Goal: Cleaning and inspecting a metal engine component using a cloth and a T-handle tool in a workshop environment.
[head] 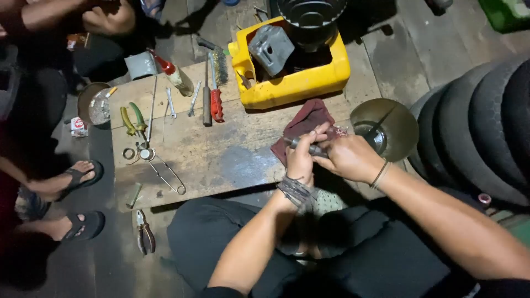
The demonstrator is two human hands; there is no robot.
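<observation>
A seated person grips a short grey metal shaft [307,147] in both hands over the near edge of a low wooden surface [221,154]. The left hand [301,157] wraps one end, the right hand [348,157] closes on the other, above a dark red rag [309,118]. The part looks rigid, dense and possibly oily; the ends appear the safest hold. Green pliers [132,118] and a yellow container [292,83] lie beyond.
</observation>
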